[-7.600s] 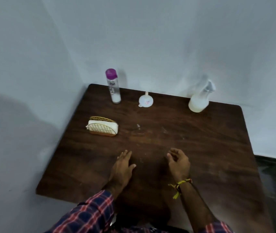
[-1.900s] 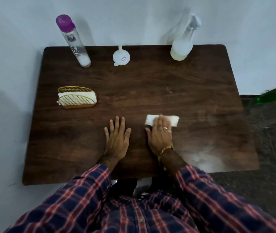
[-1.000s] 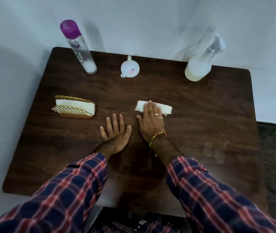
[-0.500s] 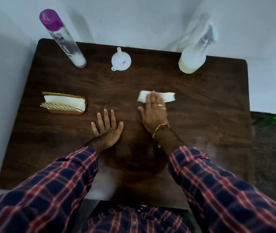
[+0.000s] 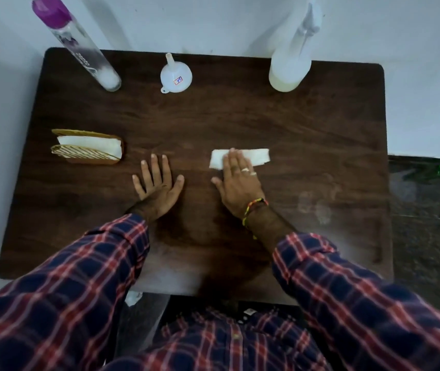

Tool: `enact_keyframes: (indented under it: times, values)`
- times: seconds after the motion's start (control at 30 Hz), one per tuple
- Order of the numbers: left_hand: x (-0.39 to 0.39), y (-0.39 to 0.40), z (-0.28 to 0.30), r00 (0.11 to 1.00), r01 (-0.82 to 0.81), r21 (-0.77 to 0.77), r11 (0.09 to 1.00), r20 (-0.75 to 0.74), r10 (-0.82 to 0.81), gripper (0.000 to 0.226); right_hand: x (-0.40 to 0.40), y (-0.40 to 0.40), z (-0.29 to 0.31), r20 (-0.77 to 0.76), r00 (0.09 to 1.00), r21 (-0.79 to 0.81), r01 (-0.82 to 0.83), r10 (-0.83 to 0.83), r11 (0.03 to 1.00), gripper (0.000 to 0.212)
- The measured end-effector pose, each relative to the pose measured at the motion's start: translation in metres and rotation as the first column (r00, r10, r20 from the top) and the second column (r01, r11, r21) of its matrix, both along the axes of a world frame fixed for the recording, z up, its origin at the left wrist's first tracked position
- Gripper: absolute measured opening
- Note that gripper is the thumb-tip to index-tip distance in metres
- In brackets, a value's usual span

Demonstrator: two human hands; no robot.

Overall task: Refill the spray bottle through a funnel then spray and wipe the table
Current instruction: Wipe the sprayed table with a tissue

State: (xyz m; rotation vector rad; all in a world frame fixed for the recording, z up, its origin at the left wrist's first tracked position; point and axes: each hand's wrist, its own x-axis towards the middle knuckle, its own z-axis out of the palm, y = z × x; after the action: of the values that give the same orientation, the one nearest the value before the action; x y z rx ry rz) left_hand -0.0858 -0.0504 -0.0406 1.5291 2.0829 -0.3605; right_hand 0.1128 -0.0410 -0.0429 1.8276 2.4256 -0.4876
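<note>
the worktop [image 5: 320, 156] carries the spray bottle [image 5: 289, 68] at its far right edge, upright, nozzle apparently aimed away toward the wall. right hand [image 5: 240, 180], fingers flat, presses a folded tissue [image 5: 260, 156], long axis left-right, for wiping. left hand [image 5: 157, 183] lies spread and empty, bracing.

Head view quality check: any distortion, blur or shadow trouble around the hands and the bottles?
Head view: wide-angle bend makes the purple-capped bottle and spray bottle lean outward; soft focus overall, label text barely legible; dim light, with a dark shadow on the table below the left hand and right hand; the folded tissue stays distinct.
</note>
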Motion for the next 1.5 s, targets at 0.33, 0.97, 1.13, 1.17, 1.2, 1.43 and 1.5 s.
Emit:
enact_keyframes:
  times: [0.33, 0.97, 1.13, 1.17, 1.2, 1.43, 1.5]
  values:
    - [-0.008, 0.004, -0.009, 1.0, 0.01, -0.007, 1.0, -0.011, -0.01, 0.066, 0.07, -0.043, -0.004, -0.014, 0.949, 0.157, 0.314, -0.316, 0.936, 0.065]
    - [-0.045, -0.079, 0.011, 0.965, 0.113, 0.277, 0.954, 0.197, -0.171, 0.06, -0.057, -0.195, -0.005, -0.024, 0.983, 0.095, 0.181, -0.18, 0.979, 0.063]
    - [-0.081, -0.154, 0.015, 0.962, -0.152, 0.4, 0.904, 0.27, 0.043, 0.061, -0.071, -0.141, -0.005, -0.013, 0.889, 0.087, 0.457, -0.458, 0.885, 0.066]
    - [-0.087, -0.162, 0.015, 0.951, -0.212, 0.403, 0.89, 0.293, 0.094, 0.062, -0.091, -0.134, -0.003, -0.036, 0.905, 0.089, 0.426, -0.424, 0.901, 0.068]
    - [-0.093, -0.168, 0.015, 0.943, -0.246, 0.407, 0.88, 0.311, 0.12, 0.062, -0.115, -0.131, -0.001, -0.064, 0.928, 0.095, 0.371, -0.366, 0.924, 0.068]
    - [-0.129, -0.172, 0.016, 0.925, -0.265, 0.465, 0.844, 0.37, 0.087, 0.068, -0.187, -0.193, -0.007, -0.028, 0.985, 0.1, -0.167, 0.17, 0.981, 0.065]
    - [-0.129, -0.171, 0.016, 0.919, -0.262, 0.46, 0.848, 0.388, 0.073, 0.065, -0.145, -0.193, -0.015, 0.01, 0.998, 0.099, -0.066, 0.066, 0.993, 0.065]
